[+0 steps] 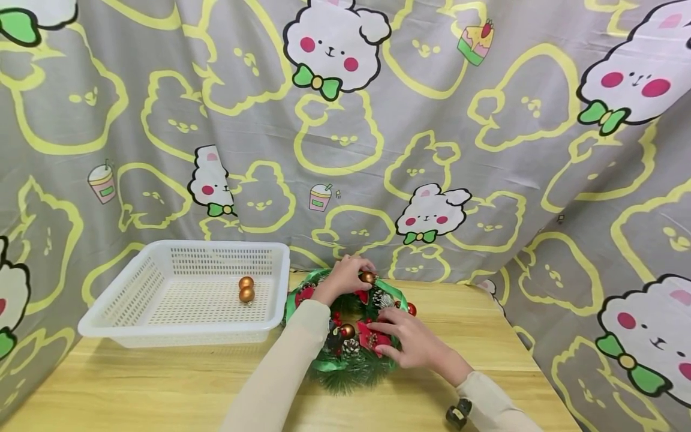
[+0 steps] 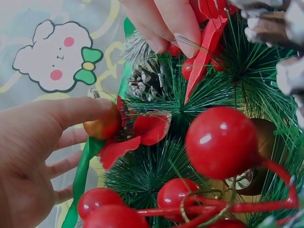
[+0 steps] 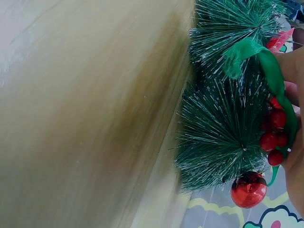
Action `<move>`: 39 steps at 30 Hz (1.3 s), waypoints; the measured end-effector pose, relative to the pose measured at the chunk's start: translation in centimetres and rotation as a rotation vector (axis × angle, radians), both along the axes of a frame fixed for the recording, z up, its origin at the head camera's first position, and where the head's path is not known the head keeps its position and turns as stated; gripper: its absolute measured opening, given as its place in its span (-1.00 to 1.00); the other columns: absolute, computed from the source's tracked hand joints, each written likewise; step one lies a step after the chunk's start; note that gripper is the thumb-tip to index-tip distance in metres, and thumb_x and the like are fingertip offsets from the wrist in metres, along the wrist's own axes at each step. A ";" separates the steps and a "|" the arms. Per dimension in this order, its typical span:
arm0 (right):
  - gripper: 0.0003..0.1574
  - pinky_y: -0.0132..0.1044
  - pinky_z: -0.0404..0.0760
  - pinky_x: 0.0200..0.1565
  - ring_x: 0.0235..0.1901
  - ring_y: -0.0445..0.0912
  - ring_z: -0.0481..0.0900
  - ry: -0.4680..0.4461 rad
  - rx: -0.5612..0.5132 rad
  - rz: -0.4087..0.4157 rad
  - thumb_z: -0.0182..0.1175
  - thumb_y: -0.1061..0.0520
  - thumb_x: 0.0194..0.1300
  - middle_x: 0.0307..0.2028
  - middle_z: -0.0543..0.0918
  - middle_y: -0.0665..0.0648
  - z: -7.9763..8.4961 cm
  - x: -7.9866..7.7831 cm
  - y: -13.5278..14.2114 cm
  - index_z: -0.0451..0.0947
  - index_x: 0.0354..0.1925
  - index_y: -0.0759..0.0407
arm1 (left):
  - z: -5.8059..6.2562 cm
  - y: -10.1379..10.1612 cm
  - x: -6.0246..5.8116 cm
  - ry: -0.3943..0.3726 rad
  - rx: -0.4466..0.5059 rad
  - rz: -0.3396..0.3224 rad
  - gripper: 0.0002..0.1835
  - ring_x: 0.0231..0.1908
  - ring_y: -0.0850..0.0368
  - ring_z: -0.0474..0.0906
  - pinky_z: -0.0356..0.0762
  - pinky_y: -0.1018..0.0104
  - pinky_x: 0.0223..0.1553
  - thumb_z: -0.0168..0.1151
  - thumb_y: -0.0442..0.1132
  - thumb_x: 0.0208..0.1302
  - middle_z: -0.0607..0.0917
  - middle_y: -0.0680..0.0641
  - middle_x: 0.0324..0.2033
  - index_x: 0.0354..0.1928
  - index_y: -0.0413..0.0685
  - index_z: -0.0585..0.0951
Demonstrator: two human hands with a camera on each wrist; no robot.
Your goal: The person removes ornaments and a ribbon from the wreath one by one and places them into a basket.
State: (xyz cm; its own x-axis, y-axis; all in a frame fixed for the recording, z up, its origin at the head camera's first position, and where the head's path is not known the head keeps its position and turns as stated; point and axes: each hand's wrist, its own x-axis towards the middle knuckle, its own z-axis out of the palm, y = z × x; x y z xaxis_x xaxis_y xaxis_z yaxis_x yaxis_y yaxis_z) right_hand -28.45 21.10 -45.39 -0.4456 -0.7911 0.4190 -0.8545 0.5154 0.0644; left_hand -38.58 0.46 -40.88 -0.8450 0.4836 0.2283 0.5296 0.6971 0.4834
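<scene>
A green Christmas wreath (image 1: 345,372) with red flowers, pine cones, berries and green ribbon lies on the table. At its far side my left hand (image 1: 345,278) pinches a gold bauble (image 2: 105,122), thumb over it, beside a red flower (image 2: 152,128). The bauble's metal cap points away from the wreath. My right hand (image 1: 412,339) rests on the wreath's right side, its fairly straight fingers touching a red flower (image 1: 371,338). In the left wrist view the right fingertips (image 2: 185,33) reach down among red berries. A red bauble (image 3: 249,190) hangs at the wreath's outer edge.
To the left stands a white plastic basket (image 1: 178,333) with two gold baubles (image 1: 246,294) inside. The wooden table (image 1: 162,390) extends in front of both. A patterned curtain (image 1: 345,132) hangs close behind the wreath and along the sides.
</scene>
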 end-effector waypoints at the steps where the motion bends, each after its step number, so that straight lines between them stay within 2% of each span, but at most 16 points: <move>1: -0.49 -0.07 0.49 0.04 0.01 -0.03 0.50 0.003 -0.003 0.002 0.20 -0.15 0.21 -0.07 0.58 0.12 0.0 0.0 0.0 0.57 0.08 0.02 | 0.0 0.0 0.0 0.000 -0.001 0.002 -0.69 -0.03 0.04 0.37 0.26 -0.01 0.06 0.33 -0.10 0.14 0.61 0.06 -0.10 -0.04 0.15 0.61; 11: -0.47 -0.03 0.44 0.12 0.08 0.00 0.48 -0.011 0.009 -0.026 0.16 -0.19 0.24 -0.04 0.58 0.14 0.1 -0.1 0.1 0.56 0.09 0.02 | -0.3 0.0 -0.5 0.015 0.036 0.003 -0.78 -0.08 0.05 0.38 0.25 0.02 0.03 0.28 -0.14 0.20 0.63 0.05 -0.16 -0.10 0.13 0.63; 17: -0.47 -0.03 0.46 0.09 0.07 -0.01 0.48 0.000 0.010 -0.024 0.16 -0.19 0.24 -0.03 0.57 0.13 0.0 -0.1 0.1 0.56 0.09 0.01 | -0.3 0.0 -0.6 0.048 0.056 0.018 -0.80 -0.13 0.09 0.43 0.34 0.08 -0.04 0.29 -0.15 0.17 0.66 0.07 -0.21 -0.13 0.14 0.65; 22: -0.47 -0.03 0.46 0.10 0.06 0.00 0.48 -0.001 0.011 -0.026 0.16 -0.19 0.24 -0.03 0.58 0.13 0.0 -0.1 0.0 0.56 0.09 0.01 | -0.3 0.0 -0.5 0.042 0.018 0.028 -0.71 -0.11 0.07 0.36 0.31 0.06 -0.02 0.35 -0.16 0.09 0.63 0.09 -0.11 -0.09 0.18 0.64; 27: -0.49 -0.05 0.48 0.06 0.03 0.00 0.50 0.020 -0.007 -0.008 0.20 -0.16 0.21 -0.06 0.58 0.12 -0.2 -0.1 0.0 0.57 0.08 0.00 | -0.3 0.1 -0.3 0.041 -0.017 0.015 -0.67 -0.06 0.02 0.33 0.30 0.03 0.03 0.34 -0.22 0.12 0.58 0.11 -0.01 -0.04 0.18 0.63; 32: -0.50 -0.06 0.49 0.05 0.02 -0.01 0.50 0.021 -0.030 -0.005 0.23 -0.15 0.20 -0.08 0.58 0.11 -0.4 -0.1 0.0 0.58 0.06 0.01 | -0.3 0.4 -0.4 0.031 -0.043 -0.003 -0.67 -0.03 0.03 0.34 0.29 0.03 0.06 0.33 -0.20 0.14 0.59 0.12 -0.04 -0.01 0.19 0.61; 39: -0.48 -0.06 0.47 0.08 0.06 -0.03 0.48 -0.020 -0.012 -0.043 0.16 -0.20 0.23 -0.04 0.57 0.10 -0.4 -0.1 0.1 0.57 0.08 -0.02 | -0.1 0.5 -0.5 0.053 -0.044 0.018 -0.66 -0.12 0.09 0.36 0.31 0.09 -0.02 0.35 -0.09 0.12 0.61 0.12 -0.14 -0.02 0.19 0.63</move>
State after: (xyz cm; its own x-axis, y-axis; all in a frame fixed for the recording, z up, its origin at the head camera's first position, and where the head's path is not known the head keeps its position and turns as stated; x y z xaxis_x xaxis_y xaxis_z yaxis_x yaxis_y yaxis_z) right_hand -28.52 21.20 -45.82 -0.4877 -0.7661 0.4187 -0.8325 0.5525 0.0412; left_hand -39.10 0.93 -40.97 -0.8406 0.4795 0.2520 0.5413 0.7266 0.4232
